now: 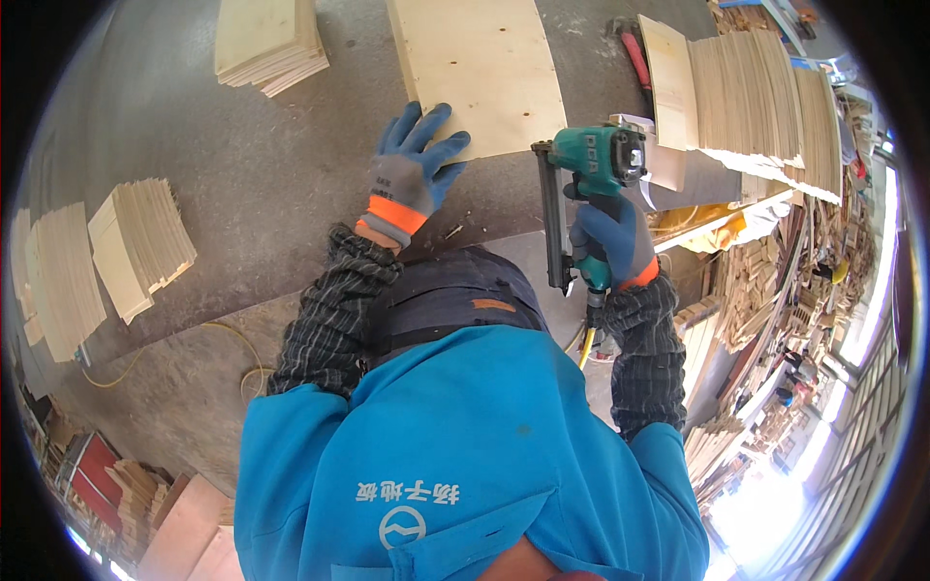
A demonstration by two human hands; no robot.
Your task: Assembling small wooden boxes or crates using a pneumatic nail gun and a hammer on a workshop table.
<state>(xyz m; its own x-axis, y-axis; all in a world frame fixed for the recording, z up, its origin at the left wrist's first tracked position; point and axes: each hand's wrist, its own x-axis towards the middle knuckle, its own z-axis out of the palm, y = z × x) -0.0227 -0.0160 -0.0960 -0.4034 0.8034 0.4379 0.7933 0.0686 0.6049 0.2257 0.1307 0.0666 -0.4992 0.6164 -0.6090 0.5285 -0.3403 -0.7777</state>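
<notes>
A pale wooden board (484, 73) lies on the grey tabletop in front of me, with small dark marks scattered over its face. My left hand (415, 165), in a blue and grey glove with an orange cuff, is open, its fingers spread over the board's near left corner. In my right hand (625, 242), gloved the same way, is a green pneumatic nail gun (591, 160). My fingers wrap round its grip; its head is beside the board's near right corner, and its dark magazine points toward me.
Thin wooden pieces stand stacked at the far left (266, 44), near left (140, 247) and right (746, 92). A red-handled tool (635, 58) lies beside the right stack. Below the nail gun runs a yellow hose (587, 347). Scrap wood (751, 290) is heaped beyond the table's right side.
</notes>
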